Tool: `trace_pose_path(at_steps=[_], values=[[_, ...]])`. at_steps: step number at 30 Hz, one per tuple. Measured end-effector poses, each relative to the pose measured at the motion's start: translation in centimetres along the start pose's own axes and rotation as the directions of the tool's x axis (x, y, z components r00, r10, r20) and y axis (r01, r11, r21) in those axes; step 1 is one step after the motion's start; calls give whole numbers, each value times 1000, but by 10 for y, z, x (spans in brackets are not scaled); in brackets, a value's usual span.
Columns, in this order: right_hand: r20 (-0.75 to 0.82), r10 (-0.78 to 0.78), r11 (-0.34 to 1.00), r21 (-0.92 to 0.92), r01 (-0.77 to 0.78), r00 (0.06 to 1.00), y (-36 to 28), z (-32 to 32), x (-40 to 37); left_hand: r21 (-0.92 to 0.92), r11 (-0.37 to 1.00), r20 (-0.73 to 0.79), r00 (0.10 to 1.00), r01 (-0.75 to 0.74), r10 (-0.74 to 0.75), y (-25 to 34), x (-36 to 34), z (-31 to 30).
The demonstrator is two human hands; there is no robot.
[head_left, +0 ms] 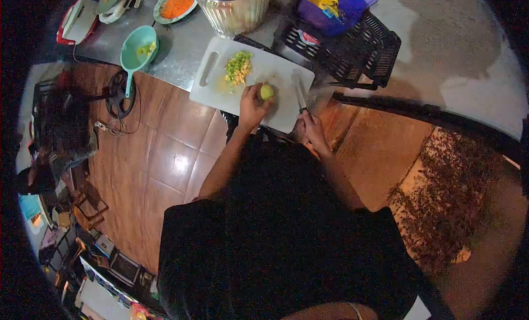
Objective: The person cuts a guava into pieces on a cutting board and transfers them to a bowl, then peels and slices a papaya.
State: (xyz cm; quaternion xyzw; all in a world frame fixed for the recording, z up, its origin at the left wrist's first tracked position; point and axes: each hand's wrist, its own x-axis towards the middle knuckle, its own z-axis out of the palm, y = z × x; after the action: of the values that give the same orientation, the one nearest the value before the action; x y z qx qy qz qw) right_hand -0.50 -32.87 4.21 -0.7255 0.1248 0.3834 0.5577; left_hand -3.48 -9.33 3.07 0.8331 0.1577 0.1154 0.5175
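Green fruit (266, 92) on board (278, 66); chopped greens (146, 48) in teal bowl (127, 51)

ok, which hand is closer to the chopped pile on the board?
Left. The left hand holds a green fruit just beside the pile. The right hand is farther off, at the near edge of the board, gripping the knife.

Partly or wholly unreadable:
- yellow-green piece (267, 92): near side covered by the left hand (250, 108); kind not discernible.
- knife (300, 94): handle hidden inside the right hand (313, 127); only the blade shows.
- ribbed pot (234, 14): top cut off by the upper edge.
- purple tub (355, 1): yellow and blue contents, unidentifiable.
- floor clutter (60, 133): dark and smeared.
- bench (182, 50): far end lost in the black border.
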Motion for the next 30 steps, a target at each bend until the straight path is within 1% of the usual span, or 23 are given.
trace_pose_path(at_steps=[1, 3, 4, 6, 7, 9, 10, 11, 13, 14, 15, 16, 18, 20, 22, 24, 26, 28, 30], values=[[7, 2, 1000, -5, -2, 1000, 0, 4, 2, 1, 1000, -7, 1000, 6, -6, -3, -3, 2], [-98, -174, 971, -185, 154, 980, 3, 18, 4, -171, 983, -64, 995, 67, -79, -10, -9, 8], [-94, -173, 970, -187, 153, 980, 9, 21, 9, -171, 983, -67, 994, 71, -83, -13, -11, 13], [-25, -191, 966, -182, 183, 981, 14, 31, 17, -359, 923, -144, 969, 139, -202, -14, -12, 19], [-18, -194, 965, -184, 187, 981, 15, 36, 18, -358, 923, -152, 967, 138, -203, -13, -13, 19], [-46, -230, 944, -253, 211, 972, 13, 46, 17, -403, 891, -125, 952, 210, -281, -12, -13, 17], [-41, -305, 896, -350, 272, 952, 10, 49, 16, -402, 891, -132, 950, 210, -284, -12, -13, 17], [-34, -305, 895, -352, 274, 952, 7, 50, 14, -425, 878, -113, 950, 218, -291, -13, -12, 16], [69, -334, 832, -447, 328, 940, 0, 51, 14, -447, 865, -98, 950, 225, -298, -13, -12, 14], [74, -335, 831, -447, 331, 939, -3, 52, 14, -433, 863, -82, 942, 260, -325, -13, -12, 14], [80, -377, 804, -467, 369, 923, -5, 53, 13, -418, 859, -67, 934, 294, -352, -11, -12, 11], [87, -419, 774, -485, 406, 904, -7, 54, 13, -418, 860, -72, 933, 294, -354, -8, -12, 9], [97, -430, 762, -495, 418, 898, -11, 55, 12, -354, 902, -74, 954, 247, -290, -3, -11, 6], [101, -441, 749, -506, 428, 892, -12, 55, 11, -380, 891, -64, 953, 250, -295, -11, -12, 9], [104, -413, 751, -524, 403, 905, -13, 56, 10, -405, 878, -54, 952, 254, -300, -15, -13, 12], [107, -392, 761, -520, 387, 914, -13, 55, 9, -492, 835, -63, 947, 244, -314, -16, -14, 13], [109, -369, 771, -518, 370, 923, -13, 55, 9, -478, 840, -68, 943, 257, -327, -16, -14, 14], [90, -401, 732, -566, 379, 911, -10, 55, 11, -463, 845, -73, 938, 269, -338, -12, -13, 13], [96, -380, 733, -575, 363, 920, -11, 55, 13, -454, 852, -79, 941, 261, -330, -10, -14, 11]])
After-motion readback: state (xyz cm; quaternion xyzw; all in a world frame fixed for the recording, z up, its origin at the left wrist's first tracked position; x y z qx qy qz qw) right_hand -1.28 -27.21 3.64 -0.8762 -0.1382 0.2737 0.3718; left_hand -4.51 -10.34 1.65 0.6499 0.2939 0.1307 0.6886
